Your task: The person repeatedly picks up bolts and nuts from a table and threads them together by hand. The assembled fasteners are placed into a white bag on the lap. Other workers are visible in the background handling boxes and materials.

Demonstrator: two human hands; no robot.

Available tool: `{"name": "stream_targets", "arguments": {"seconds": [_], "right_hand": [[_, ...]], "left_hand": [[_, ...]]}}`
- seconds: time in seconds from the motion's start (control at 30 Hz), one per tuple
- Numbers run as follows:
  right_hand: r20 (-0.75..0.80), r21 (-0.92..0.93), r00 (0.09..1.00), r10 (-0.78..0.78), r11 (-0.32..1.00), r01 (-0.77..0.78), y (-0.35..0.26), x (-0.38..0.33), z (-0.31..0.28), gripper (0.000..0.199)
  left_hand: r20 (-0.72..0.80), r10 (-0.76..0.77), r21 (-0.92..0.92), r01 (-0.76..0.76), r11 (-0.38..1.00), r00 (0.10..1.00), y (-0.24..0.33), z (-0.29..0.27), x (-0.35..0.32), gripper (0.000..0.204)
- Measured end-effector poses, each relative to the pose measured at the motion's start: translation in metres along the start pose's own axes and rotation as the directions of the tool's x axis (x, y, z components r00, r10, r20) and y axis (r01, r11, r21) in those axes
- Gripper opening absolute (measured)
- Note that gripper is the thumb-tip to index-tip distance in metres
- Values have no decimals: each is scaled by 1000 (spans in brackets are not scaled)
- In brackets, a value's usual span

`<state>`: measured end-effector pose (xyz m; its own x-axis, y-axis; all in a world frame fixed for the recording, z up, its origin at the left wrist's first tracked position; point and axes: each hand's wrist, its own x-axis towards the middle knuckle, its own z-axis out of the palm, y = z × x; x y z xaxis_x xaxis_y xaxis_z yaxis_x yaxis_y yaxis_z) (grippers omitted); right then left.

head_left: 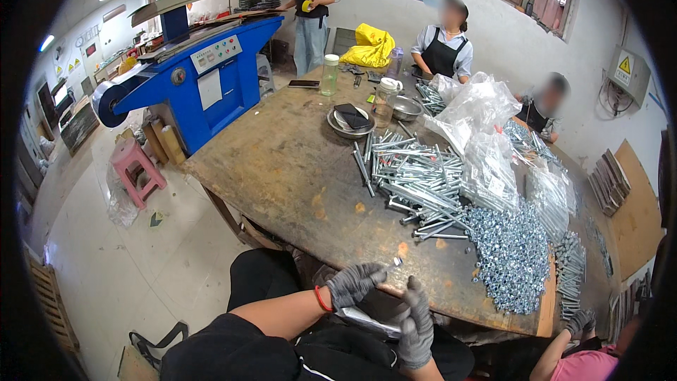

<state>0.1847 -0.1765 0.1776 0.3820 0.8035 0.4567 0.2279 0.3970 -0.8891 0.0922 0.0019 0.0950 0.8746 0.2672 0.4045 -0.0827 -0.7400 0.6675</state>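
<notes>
My left hand (357, 285), in a grey glove with a red band at the wrist, is closed in a pinch at the table's near edge. From its fingertips sticks out a small shiny metal piece that looks like the end of a bolt (397, 262). My right hand (417, 324), also gloved in grey, is raised just to the right, fingers stretched up and nothing seen in it. Beyond my hands lies a heap of long silver bolts (416, 176). To its right spreads a large pile of nuts (509, 257).
Clear plastic bags (483, 113) lie behind the bolts. Metal bowls (350, 123) and bottles (329, 75) stand farther back on the worn table (282, 169). Other people sit around it, one pair of gloved hands (581, 321) at the right. A blue machine (211, 77) and pink stool (137, 169) are left.
</notes>
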Motion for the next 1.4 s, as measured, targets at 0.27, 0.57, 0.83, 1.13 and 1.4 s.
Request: {"name": "stream_targets", "arguments": {"seconds": [0.27, 0.57, 0.83, 1.13, 1.4], "right_hand": [[-7, -640, 998, 57, 767, -48, 47, -23, -33, 21], [-101, -671, 983, 156, 718, -183, 99, -73, -57, 29], [-267, -585, 810, 523, 579, -567, 94, -78, -68, 23], [-372, -655, 873, 315, 578, -487, 84, -93, -105, 18], [-603, -734, 793, 87, 330, -594, 114, -68, -163, 28]], "left_hand": [[582, -235, -401, 526, 750, 778, 30, 13, -14, 25], [628, -207, 14, 255, 967, 750, 33, 35, 2, 31], [638, -450, 341, 294, 893, 625, -91, 163, -4, 43], [746, -491, 436, 227, 871, 450, -105, 179, -24, 48], [914, -340, 200, 484, 852, 220, -23, 58, 11, 40]]}}
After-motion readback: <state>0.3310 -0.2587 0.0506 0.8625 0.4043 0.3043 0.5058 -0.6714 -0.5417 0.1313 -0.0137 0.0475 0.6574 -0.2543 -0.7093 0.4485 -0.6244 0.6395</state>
